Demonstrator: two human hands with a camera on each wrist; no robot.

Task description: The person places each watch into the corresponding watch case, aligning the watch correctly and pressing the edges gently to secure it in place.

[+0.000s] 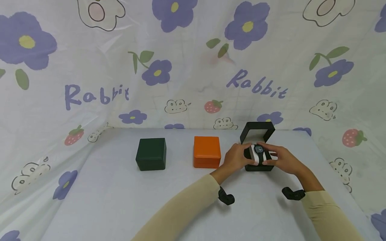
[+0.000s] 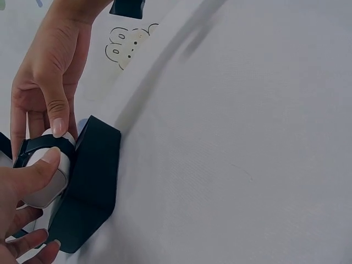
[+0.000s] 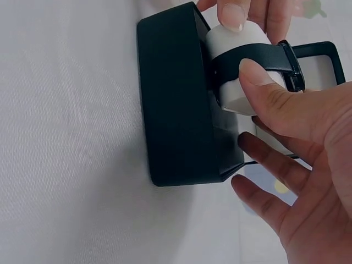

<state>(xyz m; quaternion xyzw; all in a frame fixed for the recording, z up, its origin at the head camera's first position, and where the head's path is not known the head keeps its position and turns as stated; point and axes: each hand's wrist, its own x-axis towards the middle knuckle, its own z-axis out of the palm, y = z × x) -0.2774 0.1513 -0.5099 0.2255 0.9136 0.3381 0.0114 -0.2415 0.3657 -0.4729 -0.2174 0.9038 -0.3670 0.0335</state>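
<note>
A wristwatch [image 1: 258,149] with a dark strap is wrapped round a white watch cushion [image 3: 236,39]. Both hands hold the cushion over the mouth of a black watch box [image 3: 176,99], whose lid [image 1: 257,126] stands raised behind. My left hand [image 1: 236,156] grips the cushion's left end, thumb on the near side. From the right, my right hand [image 1: 284,159] grips the other end; in the right wrist view its thumb presses beside the strap and its lower fingers are spread near the box. The cushion sits partly within the box opening, tilted in the wrist views.
An orange box [image 1: 206,152] with its lid down stands left of the black box. Farther left is a dark green box [image 1: 151,154], also closed. All stand on a white-covered table [image 1: 120,201], with a patterned cloth [image 1: 193,67] hanging behind.
</note>
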